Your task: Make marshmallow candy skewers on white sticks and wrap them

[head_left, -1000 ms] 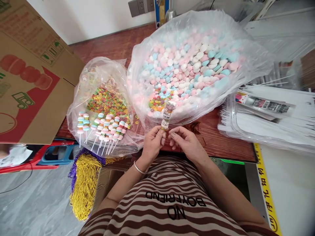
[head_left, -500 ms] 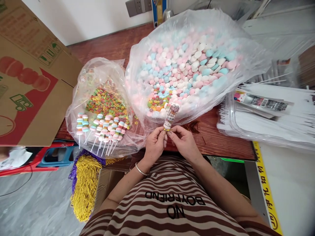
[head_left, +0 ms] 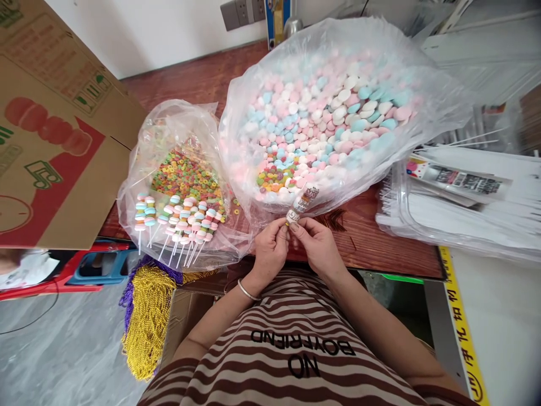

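Note:
Both my hands meet at the near edge of the wooden table (head_left: 372,237). My left hand (head_left: 270,248) and my right hand (head_left: 315,242) pinch the lower end of a wrapped candy skewer (head_left: 303,202) in a printed clear sleeve, at a thin gold tie. The skewer leans up and to the right, against a large clear bag of pink, blue and white candies (head_left: 333,113). A silver bangle sits on my left wrist.
A smaller clear bag (head_left: 177,169) at left holds coloured candy rings and several finished unwrapped skewers (head_left: 181,223). A cardboard box (head_left: 54,124) stands far left. Printed sleeves and white sticks (head_left: 460,192) lie at right. Gold twist ties (head_left: 146,321) hang below the table.
The wrapped skewer has tipped from nearly upright to leaning right. My fingers have closed in together at its base.

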Demonstrator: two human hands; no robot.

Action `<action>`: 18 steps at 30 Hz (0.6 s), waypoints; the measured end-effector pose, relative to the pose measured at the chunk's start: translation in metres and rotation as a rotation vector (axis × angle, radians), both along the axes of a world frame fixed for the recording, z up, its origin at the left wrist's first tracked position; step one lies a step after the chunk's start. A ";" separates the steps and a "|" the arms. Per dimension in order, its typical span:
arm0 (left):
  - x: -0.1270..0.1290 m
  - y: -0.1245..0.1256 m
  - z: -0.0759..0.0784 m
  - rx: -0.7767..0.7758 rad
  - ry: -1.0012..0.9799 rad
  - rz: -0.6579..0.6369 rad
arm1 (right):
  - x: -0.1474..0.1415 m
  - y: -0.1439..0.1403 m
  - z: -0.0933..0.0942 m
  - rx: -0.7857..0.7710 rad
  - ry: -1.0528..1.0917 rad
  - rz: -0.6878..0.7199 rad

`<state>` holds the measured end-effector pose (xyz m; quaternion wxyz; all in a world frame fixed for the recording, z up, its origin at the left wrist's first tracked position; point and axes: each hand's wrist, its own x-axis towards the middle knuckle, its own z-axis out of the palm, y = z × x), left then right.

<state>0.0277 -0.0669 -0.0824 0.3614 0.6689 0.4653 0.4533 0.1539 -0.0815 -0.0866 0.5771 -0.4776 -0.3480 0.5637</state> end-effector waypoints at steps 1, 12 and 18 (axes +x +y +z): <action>0.001 0.000 0.001 -0.065 -0.066 -0.024 | -0.001 0.000 -0.001 0.027 0.004 -0.010; 0.001 -0.001 -0.003 -0.352 -0.457 -0.132 | -0.001 0.000 0.013 0.086 0.136 0.103; 0.001 -0.001 0.002 -0.334 -0.375 -0.022 | -0.005 -0.004 0.018 0.078 0.004 -0.049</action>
